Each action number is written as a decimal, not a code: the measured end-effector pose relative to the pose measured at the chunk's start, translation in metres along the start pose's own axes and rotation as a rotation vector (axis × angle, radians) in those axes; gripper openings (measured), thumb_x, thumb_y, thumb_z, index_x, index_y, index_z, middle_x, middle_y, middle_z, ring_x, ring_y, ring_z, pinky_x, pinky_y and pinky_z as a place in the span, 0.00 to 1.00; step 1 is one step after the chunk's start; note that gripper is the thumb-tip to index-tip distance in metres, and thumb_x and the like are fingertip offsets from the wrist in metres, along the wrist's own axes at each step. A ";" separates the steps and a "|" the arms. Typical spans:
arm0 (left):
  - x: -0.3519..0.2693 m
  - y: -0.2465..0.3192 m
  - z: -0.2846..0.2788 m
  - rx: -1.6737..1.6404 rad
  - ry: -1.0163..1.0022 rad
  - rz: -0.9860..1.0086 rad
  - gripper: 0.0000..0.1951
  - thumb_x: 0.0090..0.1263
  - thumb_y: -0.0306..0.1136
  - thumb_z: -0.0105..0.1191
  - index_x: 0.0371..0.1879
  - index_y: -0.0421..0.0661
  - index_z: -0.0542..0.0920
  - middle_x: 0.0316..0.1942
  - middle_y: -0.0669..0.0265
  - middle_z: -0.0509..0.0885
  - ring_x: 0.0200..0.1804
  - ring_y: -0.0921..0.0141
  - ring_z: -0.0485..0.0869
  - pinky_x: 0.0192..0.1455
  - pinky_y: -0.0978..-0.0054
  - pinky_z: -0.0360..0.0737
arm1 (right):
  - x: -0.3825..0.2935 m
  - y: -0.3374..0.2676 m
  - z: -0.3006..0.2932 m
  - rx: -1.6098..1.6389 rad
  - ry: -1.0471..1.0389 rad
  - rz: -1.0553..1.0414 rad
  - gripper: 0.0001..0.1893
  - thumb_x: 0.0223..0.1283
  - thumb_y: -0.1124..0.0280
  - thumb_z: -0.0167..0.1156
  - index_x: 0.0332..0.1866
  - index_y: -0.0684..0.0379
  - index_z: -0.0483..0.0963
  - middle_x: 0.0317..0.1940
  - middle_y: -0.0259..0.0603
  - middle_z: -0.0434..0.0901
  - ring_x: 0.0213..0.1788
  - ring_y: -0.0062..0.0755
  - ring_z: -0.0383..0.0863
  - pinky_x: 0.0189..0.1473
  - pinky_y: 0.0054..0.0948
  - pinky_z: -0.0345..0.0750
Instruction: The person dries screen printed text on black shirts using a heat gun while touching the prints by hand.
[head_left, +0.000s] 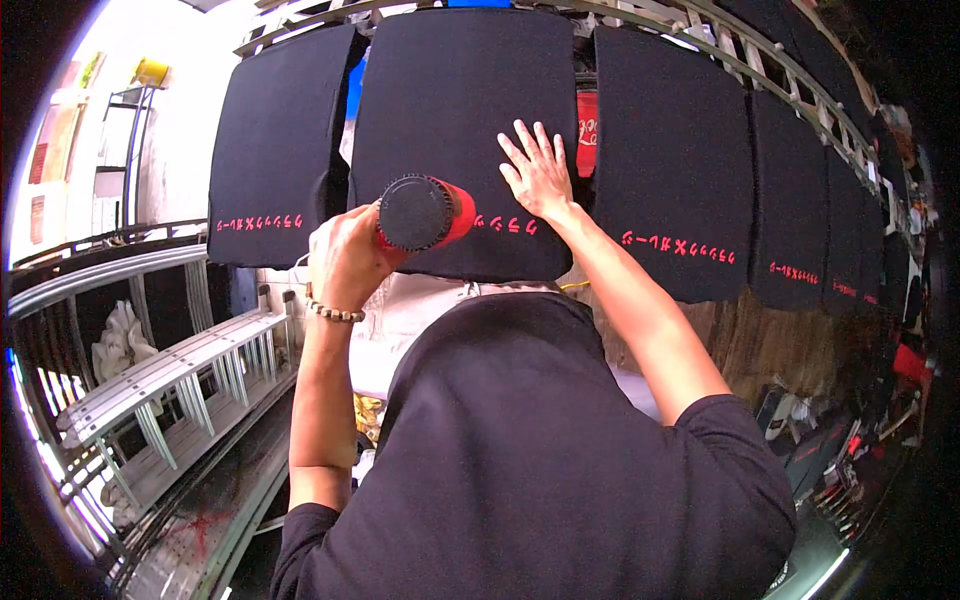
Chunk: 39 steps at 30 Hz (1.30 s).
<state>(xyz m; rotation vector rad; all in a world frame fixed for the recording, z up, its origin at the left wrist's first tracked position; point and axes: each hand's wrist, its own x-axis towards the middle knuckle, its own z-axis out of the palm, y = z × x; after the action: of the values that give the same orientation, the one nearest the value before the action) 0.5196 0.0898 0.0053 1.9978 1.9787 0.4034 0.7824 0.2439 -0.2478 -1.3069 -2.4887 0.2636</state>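
Observation:
My left hand (346, 251) grips a red blower-type hand tool, probably a heat gun (417, 213). Its round black ribbed end faces up towards me and hides its front. Beneath it is the middle black fabric panel (457, 97), stretched over a flat board, with a line of red printed characters (510, 224) near its close edge. The tool covers part of that print. Spread out over the right side of the same panel is my right hand (538, 171), palm down and holding nothing; it appears to rest on the cloth.
Similar printed black panels stand to the left (274, 150) and right (671, 150), with several more curving away rightward. A slatted rail (750, 56) runs behind them. At lower left lies an aluminium ladder-like frame (180, 367). A red item bearing writing (586, 135) shows between two panels.

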 end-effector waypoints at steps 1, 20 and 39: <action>0.001 0.000 0.000 0.002 0.004 -0.005 0.21 0.55 0.42 0.79 0.45 0.49 0.89 0.39 0.59 0.92 0.43 0.52 0.92 0.45 0.56 0.87 | 0.001 0.000 0.000 -0.009 -0.015 0.013 0.32 0.80 0.47 0.53 0.85 0.39 0.64 0.89 0.42 0.53 0.90 0.57 0.48 0.87 0.66 0.44; -0.019 -0.008 -0.010 0.028 0.042 -0.089 0.21 0.52 0.46 0.81 0.37 0.46 0.90 0.36 0.56 0.92 0.40 0.52 0.92 0.42 0.56 0.87 | 0.066 -0.003 0.011 -0.154 -0.052 -0.120 0.40 0.78 0.33 0.48 0.89 0.35 0.55 0.91 0.41 0.46 0.90 0.60 0.42 0.85 0.73 0.42; -0.010 -0.025 -0.005 -0.028 0.064 -0.092 0.21 0.53 0.45 0.81 0.41 0.47 0.89 0.37 0.59 0.91 0.41 0.53 0.91 0.43 0.57 0.87 | 0.093 -0.011 0.017 -0.158 -0.097 -0.152 0.42 0.76 0.30 0.48 0.89 0.35 0.55 0.91 0.41 0.45 0.91 0.59 0.40 0.86 0.71 0.40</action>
<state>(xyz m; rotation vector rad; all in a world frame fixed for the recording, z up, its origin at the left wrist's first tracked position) 0.4945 0.0798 -0.0002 1.8906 2.0825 0.4769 0.7183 0.3142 -0.2429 -1.1789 -2.7232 0.0988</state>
